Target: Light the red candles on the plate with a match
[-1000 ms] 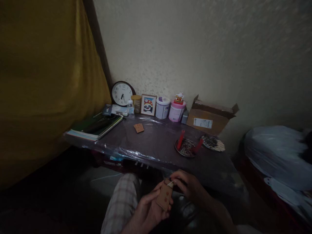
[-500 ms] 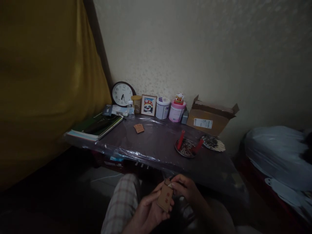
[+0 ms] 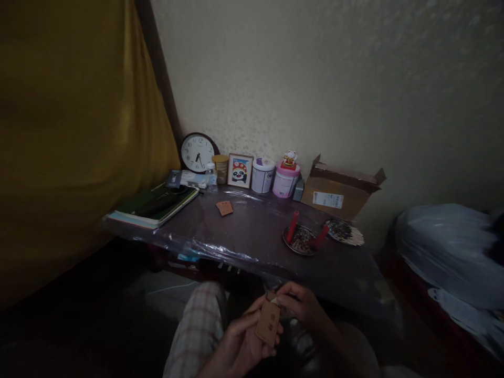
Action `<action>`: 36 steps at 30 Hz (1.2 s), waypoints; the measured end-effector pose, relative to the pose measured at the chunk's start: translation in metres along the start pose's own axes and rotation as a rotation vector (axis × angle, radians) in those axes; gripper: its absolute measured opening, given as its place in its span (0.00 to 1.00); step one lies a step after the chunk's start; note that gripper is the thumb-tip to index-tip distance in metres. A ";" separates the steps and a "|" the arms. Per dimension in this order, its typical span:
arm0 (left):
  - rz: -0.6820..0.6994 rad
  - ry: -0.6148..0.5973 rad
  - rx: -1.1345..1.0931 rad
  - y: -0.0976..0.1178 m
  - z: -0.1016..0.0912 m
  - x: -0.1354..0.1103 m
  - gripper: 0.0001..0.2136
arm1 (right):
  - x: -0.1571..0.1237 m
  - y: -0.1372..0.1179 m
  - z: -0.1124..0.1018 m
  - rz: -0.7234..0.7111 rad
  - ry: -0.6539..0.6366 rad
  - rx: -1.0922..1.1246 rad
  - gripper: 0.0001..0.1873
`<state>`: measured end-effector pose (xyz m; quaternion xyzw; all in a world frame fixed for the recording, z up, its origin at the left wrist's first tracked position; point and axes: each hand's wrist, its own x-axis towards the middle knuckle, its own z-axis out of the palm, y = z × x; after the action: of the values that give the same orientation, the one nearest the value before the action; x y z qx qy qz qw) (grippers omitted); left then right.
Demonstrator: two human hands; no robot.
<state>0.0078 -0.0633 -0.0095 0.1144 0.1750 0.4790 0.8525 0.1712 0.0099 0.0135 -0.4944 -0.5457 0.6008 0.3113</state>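
My left hand (image 3: 240, 338) holds a small brown cardboard packet (image 3: 268, 324) from below, its fingers wrapped round the sides. Reddish-brown marks are printed on the front, and the top flap stands up. At the opening, the thumb and fingers of my right hand (image 3: 296, 300) are pinched together. Pale tips show beside them, too small and dark to name. Both hands are above my lap, in front of the table edge. Two flat brown cards or packets (image 3: 224, 208) lie on the table (image 3: 248, 231).
Two red candles stand on a dark-speckled plate (image 3: 300, 253); one leans. Beside it, another plate (image 3: 342, 240) holds pale sticks and blackened bits. Along the wall are a clock (image 3: 198, 152), a framed picture (image 3: 240, 170), tins (image 3: 263, 176) and a cardboard box (image 3: 334, 194). Books (image 3: 157, 205) lie left.
The packet has shifted and tilted very slightly in my left hand. My right fingers stay pinched at its opening. The things on the table have not moved.
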 end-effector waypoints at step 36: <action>0.015 -0.049 -0.004 0.002 0.001 0.003 0.25 | -0.001 -0.006 -0.010 -0.143 0.061 0.389 0.16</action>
<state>0.0081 -0.0601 -0.0082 0.1258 0.1523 0.4829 0.8531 0.1798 0.0141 0.0205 -0.4030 -0.4435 0.6557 0.4593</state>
